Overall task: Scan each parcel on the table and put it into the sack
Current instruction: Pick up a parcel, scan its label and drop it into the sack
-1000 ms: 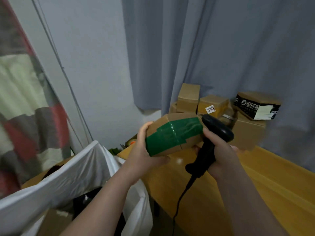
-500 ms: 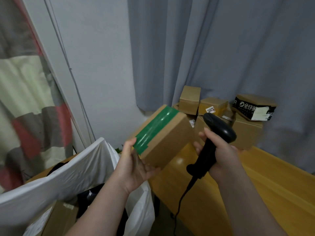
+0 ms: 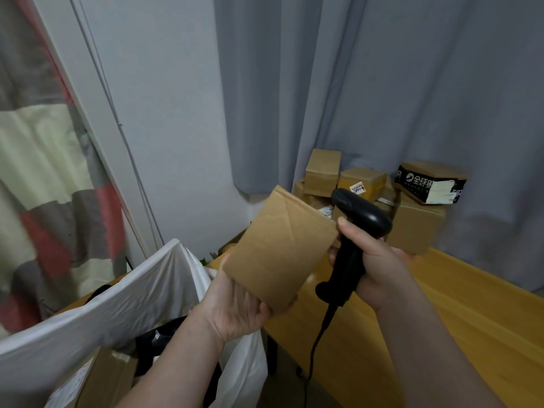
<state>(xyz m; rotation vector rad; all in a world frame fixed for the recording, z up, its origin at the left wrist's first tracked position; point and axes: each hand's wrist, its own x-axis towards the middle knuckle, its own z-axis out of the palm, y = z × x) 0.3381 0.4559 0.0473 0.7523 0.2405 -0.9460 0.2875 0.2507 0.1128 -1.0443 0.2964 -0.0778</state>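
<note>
Parcel (image 3: 282,251): plain brown cardboard box, held up in the air over the near-left corner of the table (image 3: 441,319), tilted, just right of the sack's mouth. The face turned to the camera shows no label. Left hand (image 3: 235,304) grips it from below, fingers curled round its lower corner. Right hand (image 3: 379,266) is wrapped round the handle of a black scanner (image 3: 362,219), one finger raised against the head. The scanner head sits just beside the parcel's upper right edge; its cable (image 3: 318,340) hangs down off the table front. No scan light is visible, so it cannot be told whether this parcel has been read.

Sack (image 3: 132,293): white, open, low left, next to the table. Inside, at least one cardboard box (image 3: 97,378) with a pale label and something dark behind it, so part of the job looks done.

Left to do: a pile of boxes (image 3: 418,228) sits at the far corner of the table against the grey curtain (image 3: 412,83). It includes a black printed box (image 3: 429,184) on top and a small one with a sticker (image 3: 362,179). At least five are countable; more may be hidden behind.

Judgement: early to middle of the task. The held parcel likely needs its label found, scanned, then dropped in the sack, and the pile follows.
</note>
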